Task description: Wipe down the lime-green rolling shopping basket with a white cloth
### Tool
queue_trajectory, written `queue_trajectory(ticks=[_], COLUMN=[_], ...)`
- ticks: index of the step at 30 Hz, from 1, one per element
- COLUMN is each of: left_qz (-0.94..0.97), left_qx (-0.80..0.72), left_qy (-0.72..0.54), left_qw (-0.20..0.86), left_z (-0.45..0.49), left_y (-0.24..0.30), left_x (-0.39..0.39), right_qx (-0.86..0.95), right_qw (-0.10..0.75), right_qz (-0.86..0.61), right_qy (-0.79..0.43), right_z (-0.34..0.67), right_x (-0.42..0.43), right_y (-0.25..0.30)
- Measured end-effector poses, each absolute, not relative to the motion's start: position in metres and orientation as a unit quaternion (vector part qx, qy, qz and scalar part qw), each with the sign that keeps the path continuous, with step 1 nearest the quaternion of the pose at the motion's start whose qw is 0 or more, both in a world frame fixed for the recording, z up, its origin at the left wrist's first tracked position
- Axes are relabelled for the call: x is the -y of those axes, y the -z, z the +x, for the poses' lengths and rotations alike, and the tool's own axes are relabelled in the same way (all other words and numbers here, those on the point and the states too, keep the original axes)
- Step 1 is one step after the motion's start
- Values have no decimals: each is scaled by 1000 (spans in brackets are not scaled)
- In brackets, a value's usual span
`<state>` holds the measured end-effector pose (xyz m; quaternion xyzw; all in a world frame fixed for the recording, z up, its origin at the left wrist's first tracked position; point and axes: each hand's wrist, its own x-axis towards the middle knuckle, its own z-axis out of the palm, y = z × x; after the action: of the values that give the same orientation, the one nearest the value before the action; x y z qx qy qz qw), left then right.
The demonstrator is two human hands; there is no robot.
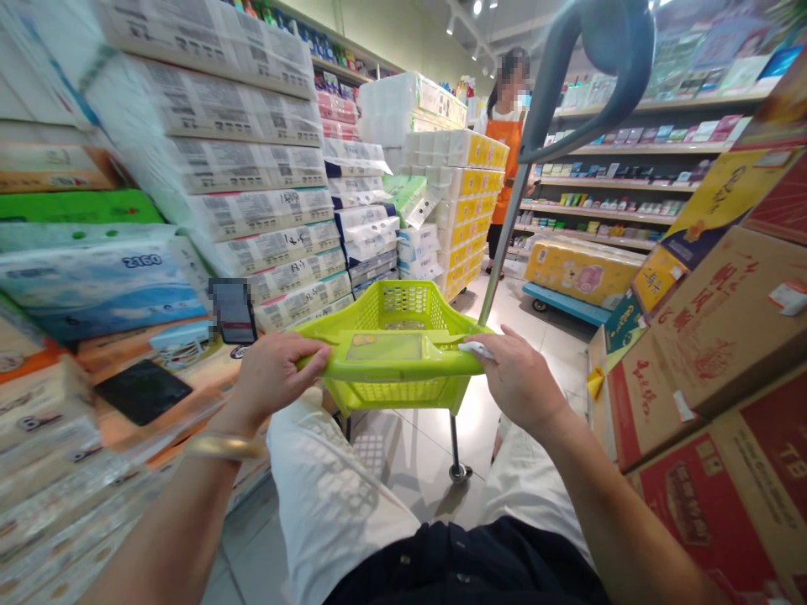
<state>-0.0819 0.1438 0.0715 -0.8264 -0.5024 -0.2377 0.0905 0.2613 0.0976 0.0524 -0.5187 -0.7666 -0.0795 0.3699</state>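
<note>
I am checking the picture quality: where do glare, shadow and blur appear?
Head view: white glare on the floor, lower right of the green shopping cart; head view: lattice-like shadow below the cart; head view: blurred, stretched packs at lower left.

A yellow bundle [577,270] sits on a blue trolley [571,307] near cartons [712,323].

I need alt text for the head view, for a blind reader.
The left hand and right hand grip the near edge of a green shopping cart. Wrapped packs are stacked at left, cardboard boxes at right; ahead stands someone in an orange apron.
</note>
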Motion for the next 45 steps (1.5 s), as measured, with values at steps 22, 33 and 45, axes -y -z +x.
queue_trajectory(ticks=[22, 33, 45], left_qz=[-874, -878, -872], left_qx=[384, 381, 385], left_qy=[269, 265, 290], left_qw=[126, 115, 91], left_z=[40, 63, 52], left_y=[-61, -63, -61], left_x=[-99, -94, -113], right_qx=[731, 711, 730], right_qw=[491, 515, 525], right_qz=[-467, -467, -433], right_qy=[76, 105, 69], right_z=[268, 284, 284], right_x=[-86, -79, -82], right_y=[-30, -24, -16])
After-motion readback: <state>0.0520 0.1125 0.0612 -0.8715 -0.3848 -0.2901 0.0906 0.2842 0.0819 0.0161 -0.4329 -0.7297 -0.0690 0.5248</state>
